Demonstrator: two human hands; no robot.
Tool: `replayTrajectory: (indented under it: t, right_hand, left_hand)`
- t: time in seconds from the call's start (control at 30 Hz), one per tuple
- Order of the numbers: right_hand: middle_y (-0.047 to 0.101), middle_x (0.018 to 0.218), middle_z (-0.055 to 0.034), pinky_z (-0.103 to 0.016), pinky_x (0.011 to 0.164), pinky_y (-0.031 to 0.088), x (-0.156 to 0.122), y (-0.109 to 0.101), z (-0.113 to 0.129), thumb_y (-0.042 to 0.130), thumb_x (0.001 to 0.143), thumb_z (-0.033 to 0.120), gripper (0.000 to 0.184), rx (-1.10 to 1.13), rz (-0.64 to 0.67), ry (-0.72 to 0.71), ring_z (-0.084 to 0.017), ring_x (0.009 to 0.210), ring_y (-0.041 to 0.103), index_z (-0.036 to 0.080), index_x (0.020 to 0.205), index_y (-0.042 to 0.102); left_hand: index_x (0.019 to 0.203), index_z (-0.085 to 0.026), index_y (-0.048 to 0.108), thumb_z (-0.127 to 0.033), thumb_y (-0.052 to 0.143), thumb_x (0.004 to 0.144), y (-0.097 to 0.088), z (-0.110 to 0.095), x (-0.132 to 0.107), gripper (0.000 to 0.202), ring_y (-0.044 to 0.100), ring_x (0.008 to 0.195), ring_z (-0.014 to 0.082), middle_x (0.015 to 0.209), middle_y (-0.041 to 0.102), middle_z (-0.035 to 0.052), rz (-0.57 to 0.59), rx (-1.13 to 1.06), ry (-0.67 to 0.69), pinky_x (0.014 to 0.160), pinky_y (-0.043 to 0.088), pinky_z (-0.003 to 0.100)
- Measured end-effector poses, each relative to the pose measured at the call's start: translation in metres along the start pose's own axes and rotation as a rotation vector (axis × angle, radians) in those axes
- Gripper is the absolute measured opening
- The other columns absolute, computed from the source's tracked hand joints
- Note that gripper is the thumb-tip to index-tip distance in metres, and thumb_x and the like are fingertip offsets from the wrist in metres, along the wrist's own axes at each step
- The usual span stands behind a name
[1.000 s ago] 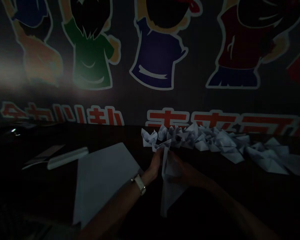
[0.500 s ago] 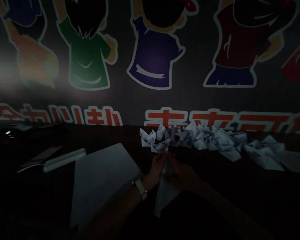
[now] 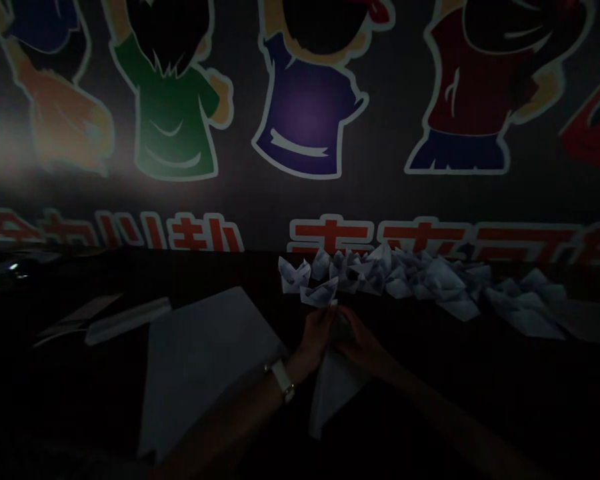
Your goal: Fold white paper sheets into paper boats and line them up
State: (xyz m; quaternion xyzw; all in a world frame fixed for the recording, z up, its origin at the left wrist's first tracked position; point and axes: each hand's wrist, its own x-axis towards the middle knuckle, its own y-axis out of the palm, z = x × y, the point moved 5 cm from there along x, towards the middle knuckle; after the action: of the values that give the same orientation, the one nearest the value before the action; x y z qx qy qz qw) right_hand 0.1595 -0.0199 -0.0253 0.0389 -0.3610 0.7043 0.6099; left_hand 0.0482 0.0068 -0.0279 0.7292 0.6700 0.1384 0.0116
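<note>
The left hand (image 3: 316, 339) and right hand (image 3: 361, 347) pinch a folded white paper sheet (image 3: 335, 393) closed at its top, just below a row of white folded paper boats (image 3: 385, 277) — one careless lift could crush them.

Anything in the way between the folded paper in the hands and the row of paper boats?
Only the nearest paper boat, just beyond the left hand and right hand holding the folded paper. It sits in front of the row of paper boats. The dim light hides whether it touches the paper.
</note>
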Motion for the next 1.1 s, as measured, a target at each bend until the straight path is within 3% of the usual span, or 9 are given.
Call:
replayTrajectory:
  t: [0.13,0.23,0.33,0.47,0.67,0.77,0.93,1.1]
  right_hand:
    - [0.059,0.105,-0.0058,-0.036,0.088,0.042,0.006,-0.018,0.004,0.055,0.072,0.03,0.036,0.134,-0.218,0.032,-0.022,0.099,0.055,0.021,0.106,0.052]
    - [0.064,0.083,-0.0035,-0.032,0.077,0.044,0.01,-0.032,0.004,0.058,0.072,0.041,0.024,0.188,-0.327,0.125,-0.021,0.083,0.058,0.02,0.083,0.061]
    - [0.065,0.071,-0.0027,-0.03,0.068,0.043,0.011,-0.036,-0.002,0.064,0.065,0.047,0.029,0.342,-0.299,0.225,-0.021,0.073,0.058,0.019,0.07,0.065]
    - [0.066,0.069,-0.0029,-0.029,0.063,0.042,0.008,-0.033,-0.014,0.07,0.059,0.046,0.031,0.582,-0.244,0.359,-0.019,0.067,0.058,0.018,0.072,0.067]
    - [0.067,0.073,-0.0035,-0.029,0.061,0.044,0.007,-0.025,-0.007,0.065,0.065,0.041,0.022,0.702,-0.098,0.421,-0.019,0.065,0.06,0.021,0.075,0.066]
    - [0.067,0.072,-0.0026,-0.029,0.061,0.045,0.008,-0.03,-0.007,0.065,0.064,0.039,0.019,0.65,-0.163,0.371,-0.018,0.064,0.06,0.021,0.071,0.064]
    - [0.069,0.077,-0.0051,-0.033,0.071,0.046,0.011,-0.044,-0.004,0.065,0.065,0.041,0.023,0.257,-0.292,0.232,-0.023,0.076,0.062,0.019,0.071,0.069]
    - [0.071,0.078,-0.0052,-0.034,0.072,0.047,0.013,-0.047,0.0,0.063,0.067,0.045,0.027,0.149,-0.253,0.222,-0.025,0.079,0.063,0.02,0.074,0.071]
  left_hand:
    - [0.07,-0.01,0.067,-0.048,0.058,0.071,0.004,-0.014,0.001,0.039,0.051,0.06,0.0139,0.064,0.062,0.0028,0.052,0.214,0.183,0.057,0.038,0.024]
    - [0.064,-0.011,0.065,-0.048,0.056,0.073,0.009,-0.021,-0.001,0.039,0.047,0.056,0.0115,0.057,0.056,0.0004,0.115,0.307,0.225,0.052,0.034,0.022]
    - [0.06,-0.011,0.063,-0.052,0.055,0.072,0.015,-0.021,-0.003,0.044,0.041,0.052,0.009,0.052,0.05,-0.0016,0.183,0.32,0.176,0.048,0.029,0.021]
    - [0.068,-0.011,0.064,-0.053,0.056,0.072,0.017,-0.018,-0.005,0.044,0.043,0.054,0.0094,0.057,0.053,-0.0006,0.217,0.277,0.145,0.05,0.031,0.02]
    - [0.065,-0.011,0.063,-0.051,0.05,0.077,0.017,-0.018,-0.003,0.043,0.04,0.054,0.0088,0.056,0.049,-0.001,0.231,0.339,0.225,0.05,0.031,0.02]
    - [0.063,-0.011,0.06,-0.05,0.049,0.078,0.016,-0.019,-0.004,0.043,0.037,0.053,0.0082,0.055,0.046,-0.0017,0.232,0.37,0.251,0.047,0.028,0.019]
    - [0.055,-0.012,0.054,-0.05,0.048,0.078,0.016,-0.023,-0.004,0.045,0.03,0.049,0.0069,0.049,0.036,-0.004,0.228,0.449,0.264,0.044,0.021,0.02]
    - [0.055,-0.012,0.053,-0.05,0.047,0.078,0.016,-0.028,-0.004,0.045,0.03,0.049,0.0068,0.049,0.035,-0.0046,0.255,0.508,0.275,0.045,0.021,0.02]
